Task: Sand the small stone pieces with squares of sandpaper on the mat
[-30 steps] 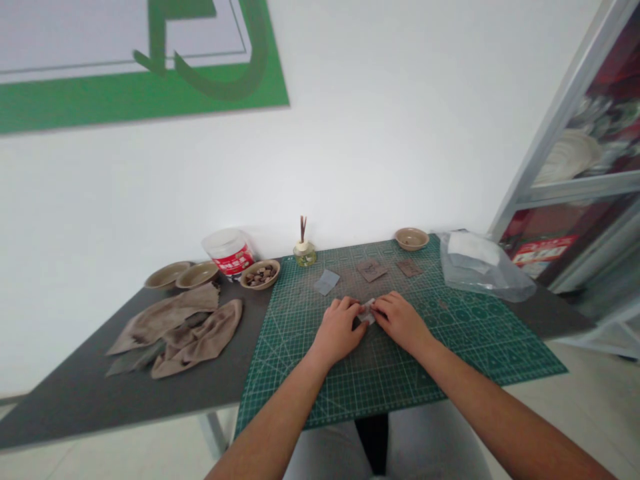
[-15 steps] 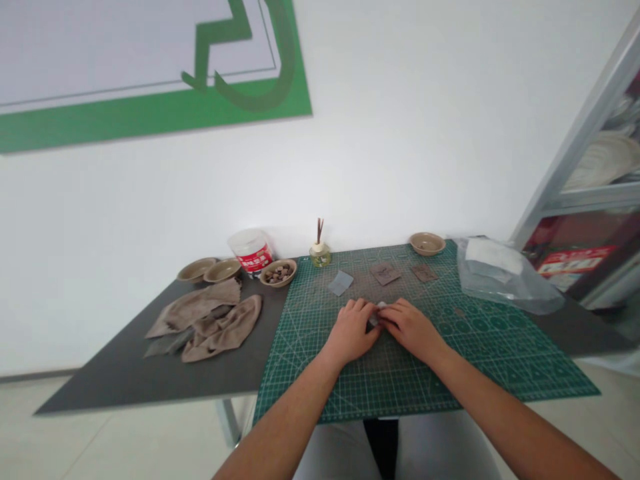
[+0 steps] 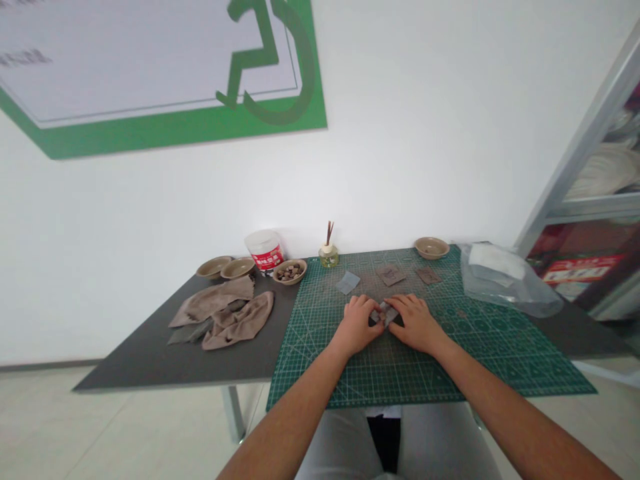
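My left hand (image 3: 357, 324) and my right hand (image 3: 418, 324) meet over the cutting mat. Between their fingertips lies a small greyish sheet (image 3: 391, 312), paper or cloth, I cannot tell which. My fingers and thumbs press its sides from left and right. A small brownish bit shows in its middle, too small to name. Just beyond my hands are a pale blue-grey square (image 3: 347, 283), a brown square (image 3: 391, 275) and a smaller brown piece (image 3: 427, 275), all lying flat.
The green cutting mat (image 3: 320, 373) covers the dark table's right part. Left are brown cloths (image 3: 240, 323), a bowl of brown pieces (image 3: 290, 272), two other bowls (image 3: 238, 268) and a tub (image 3: 266, 253). Behind stand a reed diffuser (image 3: 329, 255), a bowl (image 3: 432, 248) and a plastic bag (image 3: 505, 277).
My hands have drawn slightly apart, so more of the greyish sheet and the brownish bit on it show. The whole view has shifted a little.
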Demonstrator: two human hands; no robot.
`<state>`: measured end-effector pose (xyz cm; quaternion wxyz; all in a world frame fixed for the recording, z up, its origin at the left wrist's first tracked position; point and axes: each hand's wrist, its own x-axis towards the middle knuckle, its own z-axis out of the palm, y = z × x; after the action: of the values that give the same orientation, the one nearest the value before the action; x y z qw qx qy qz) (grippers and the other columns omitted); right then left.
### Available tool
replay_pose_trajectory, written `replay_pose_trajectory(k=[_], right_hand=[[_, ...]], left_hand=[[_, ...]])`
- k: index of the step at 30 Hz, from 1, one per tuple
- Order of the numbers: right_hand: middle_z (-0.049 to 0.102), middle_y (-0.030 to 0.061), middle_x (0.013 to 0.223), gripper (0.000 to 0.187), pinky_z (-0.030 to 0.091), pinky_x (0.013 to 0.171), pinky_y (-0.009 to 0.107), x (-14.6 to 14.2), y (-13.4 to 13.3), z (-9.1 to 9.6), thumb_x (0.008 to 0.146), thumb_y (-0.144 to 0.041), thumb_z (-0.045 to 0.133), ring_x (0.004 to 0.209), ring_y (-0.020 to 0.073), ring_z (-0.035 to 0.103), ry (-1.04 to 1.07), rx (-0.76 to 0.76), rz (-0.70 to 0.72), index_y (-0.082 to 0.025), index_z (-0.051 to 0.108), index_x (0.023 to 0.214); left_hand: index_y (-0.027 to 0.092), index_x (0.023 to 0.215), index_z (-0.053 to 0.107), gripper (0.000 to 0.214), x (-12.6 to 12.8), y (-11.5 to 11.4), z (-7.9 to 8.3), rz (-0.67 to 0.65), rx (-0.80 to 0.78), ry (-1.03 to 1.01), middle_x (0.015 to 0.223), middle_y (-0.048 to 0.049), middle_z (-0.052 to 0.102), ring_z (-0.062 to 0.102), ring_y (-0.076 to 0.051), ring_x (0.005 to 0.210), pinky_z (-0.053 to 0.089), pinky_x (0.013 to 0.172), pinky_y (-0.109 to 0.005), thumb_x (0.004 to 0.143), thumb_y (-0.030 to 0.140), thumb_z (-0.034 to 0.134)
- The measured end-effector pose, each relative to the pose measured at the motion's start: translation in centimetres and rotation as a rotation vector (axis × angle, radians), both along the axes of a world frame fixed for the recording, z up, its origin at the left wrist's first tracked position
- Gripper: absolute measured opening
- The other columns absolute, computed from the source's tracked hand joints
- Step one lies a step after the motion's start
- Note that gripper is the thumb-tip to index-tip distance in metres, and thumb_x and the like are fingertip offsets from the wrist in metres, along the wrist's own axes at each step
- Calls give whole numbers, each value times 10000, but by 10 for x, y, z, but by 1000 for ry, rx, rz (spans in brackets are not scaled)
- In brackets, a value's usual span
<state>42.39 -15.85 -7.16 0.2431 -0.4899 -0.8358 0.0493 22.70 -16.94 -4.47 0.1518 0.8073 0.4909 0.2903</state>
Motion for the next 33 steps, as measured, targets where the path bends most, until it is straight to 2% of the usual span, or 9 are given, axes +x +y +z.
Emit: replay_pose_trajectory(k=[3,6,9,11,15,19,23,28,33], right_hand=[[609,99,1216,473,342,938,441,1,-1,2,792,-354,644,1110,293,492,-7,-10,-12,-238,606,1248],[612,94,1133,451,343,916,428,0,0,1,784,-421,668,1075,291,500,1,-25,-39,-246,636,1198],[601,119,1106,531,350,885,425,-3,5,-1,792,-534,653,1048,298,508,40,-44,-84,-225,623,1223],[608,118,1072,550,357,862,420,-5,9,-3,753,-569,682,1023,300,521,84,-62,-101,-212,642,1170],[638,72,969,459,392,803,378,-6,15,-5,646,-493,783,937,267,567,223,-97,-99,-196,651,969],[669,30,861,341,439,687,299,-2,17,-8,758,-423,690,756,190,611,419,-127,-87,-183,582,974],[701,54,863,309,467,668,296,3,15,-8,819,-443,618,753,197,639,562,-131,-87,-166,581,949],[709,36,756,268,451,644,293,4,7,-3,789,-442,654,685,200,630,610,-143,-113,-181,662,850],[729,46,822,259,458,705,303,2,0,1,796,-439,645,752,211,652,638,-129,-159,-203,699,889]], left_hand=[[203,907,586,176,-5,2,-1,49,-18,-96,925,-26,590,523,-213,937,423,835,-336,755,226,670],[199,879,547,157,-10,4,-3,82,-49,-194,815,12,575,538,-164,785,428,719,-279,751,195,637],[199,847,524,152,-13,7,-5,78,-79,-282,735,40,552,532,-130,688,418,645,-244,734,155,616],[195,831,521,155,-14,9,-6,72,-95,-331,721,44,547,531,-121,676,419,634,-233,718,130,605],[188,819,532,156,-16,14,-9,60,-126,-404,705,47,541,527,-114,668,420,631,-225,696,105,583],[186,818,544,165,-18,18,-12,40,-153,-468,711,39,553,538,-119,674,430,638,-230,685,93,569],[185,855,570,206,-19,21,-16,28,-174,-522,737,26,579,555,-131,694,443,656,-242,675,88,551],[187,853,598,233,-22,24,-20,31,-184,-545,695,30,563,554,-132,671,437,644,-238,671,70,511],[185,867,613,246,-22,27,-26,31,-181,-551,701,27,579,571,-128,667,441,646,-230,682,53,519]])
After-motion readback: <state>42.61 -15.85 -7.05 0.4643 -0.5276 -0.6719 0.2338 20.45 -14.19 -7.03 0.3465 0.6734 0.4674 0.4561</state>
